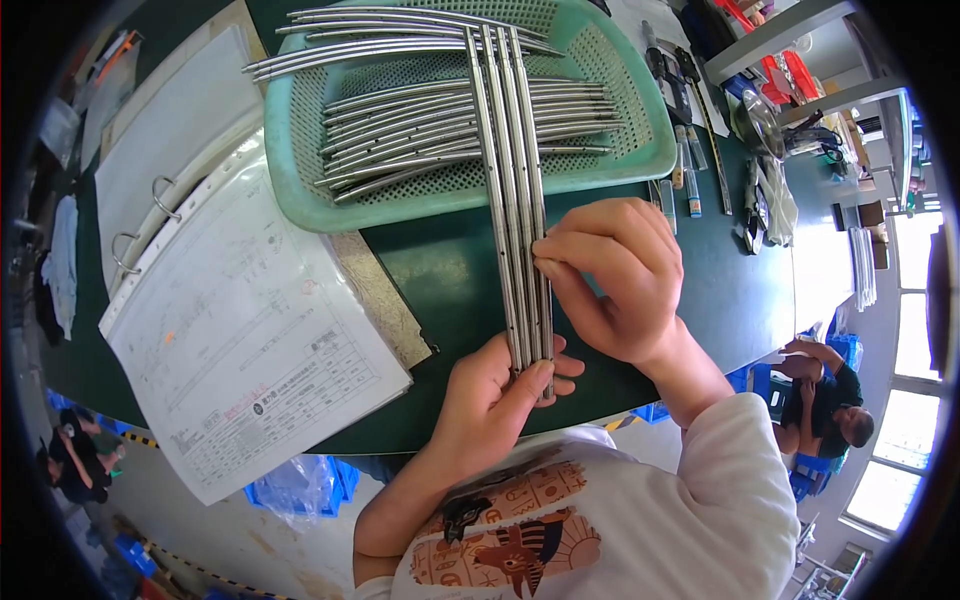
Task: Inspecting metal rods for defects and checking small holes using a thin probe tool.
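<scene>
Several slim, shiny metal tubes (515, 190) with small holes along them lie side by side in my left hand (495, 395). Its thumb presses on their near ends, and the fingers curl round beneath. Their far ends reach over the rim of a green plastic basket (400, 212). My right hand (620, 275) touches the right edge of the bundle, thumb and forefinger pinched together on the outermost tube. More metal tubes (420, 130) lie crosswise in the basket. Another group of tubes (340, 48) rests across its back left rim.
An open ring binder (250, 330) with drawings in plastic sleeves covers the left of the green table (430, 265). Calipers (690, 75), pens (692, 200) and white gloves (775, 205) lie at the right. Other people sit at the far right (825, 400) and stand at the far left (80, 455).
</scene>
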{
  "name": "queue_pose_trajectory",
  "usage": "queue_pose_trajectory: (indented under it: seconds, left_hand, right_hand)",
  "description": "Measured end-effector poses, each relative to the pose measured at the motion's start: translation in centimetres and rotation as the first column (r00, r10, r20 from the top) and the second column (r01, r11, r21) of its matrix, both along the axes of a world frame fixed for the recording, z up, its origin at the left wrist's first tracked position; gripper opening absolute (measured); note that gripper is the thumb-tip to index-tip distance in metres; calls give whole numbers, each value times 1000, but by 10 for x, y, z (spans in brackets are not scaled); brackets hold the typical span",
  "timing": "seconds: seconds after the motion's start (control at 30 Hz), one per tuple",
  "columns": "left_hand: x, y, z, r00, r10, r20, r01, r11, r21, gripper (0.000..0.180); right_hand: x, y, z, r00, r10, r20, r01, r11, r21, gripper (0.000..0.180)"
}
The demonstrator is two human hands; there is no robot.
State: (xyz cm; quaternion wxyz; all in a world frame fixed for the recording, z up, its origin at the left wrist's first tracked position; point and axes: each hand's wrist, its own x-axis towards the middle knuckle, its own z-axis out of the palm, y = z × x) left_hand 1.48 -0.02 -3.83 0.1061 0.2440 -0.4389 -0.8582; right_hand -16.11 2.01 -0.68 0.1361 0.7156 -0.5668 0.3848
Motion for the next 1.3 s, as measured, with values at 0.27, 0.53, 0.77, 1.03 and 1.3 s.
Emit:
queue_pose_trajectory:
  seconds: [0.27,0.53,0.77,1.03,1.3]
  left_hand:
    - [1,0,0,1000,-16,4,16,1000,16,26]
    - [2,-1,-2,999,-41,-18,42,998,38,26]
    - [3,-2,-3,998,-42,-50,46,996,74,27]
    - [5,-3,-3,997,-41,-60,46,996,80,28]
    - [0,1,-5,998,-5,-58,8,999,45,25]
  right_hand:
    - [1,4,4,995,37,97,-30,997,-75,17]
    - [2,6,0,984,102,149,-103,995,-1,15]
    - [5,3,-6,980,-40,197,37,999,15,17]
    - [2,-2,-6,993,-10,120,12,1000,-15,18]
    - [4,-4,10,986,162,38,-161,986,-29,20]
